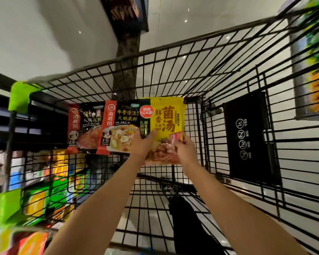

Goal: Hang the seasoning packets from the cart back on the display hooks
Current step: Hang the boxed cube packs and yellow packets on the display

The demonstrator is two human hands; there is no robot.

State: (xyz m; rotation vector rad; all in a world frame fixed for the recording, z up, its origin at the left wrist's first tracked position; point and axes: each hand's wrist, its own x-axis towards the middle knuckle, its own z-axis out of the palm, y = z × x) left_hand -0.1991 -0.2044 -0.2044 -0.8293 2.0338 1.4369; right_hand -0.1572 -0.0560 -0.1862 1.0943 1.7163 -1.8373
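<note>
Pick-up step: left hand [143,144] and right hand [185,150] both pinch the lower edge of the yellow mushroom-soup packet [166,126] inside the wire cart [228,74]; two red-edged packets [103,127] lie left of the grip, apparently loose. Next: lift clear, find its hang hole

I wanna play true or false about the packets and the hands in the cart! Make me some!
1. Both hands hold the yellow packet. True: left hand and right hand grip its lower part.
2. Three packets are in the cart. True.
3. The yellow packet is the leftmost one. False: it is rightmost; the dark packet is leftmost.
4. The cart is made of solid wood. False: it is black wire mesh.
</note>
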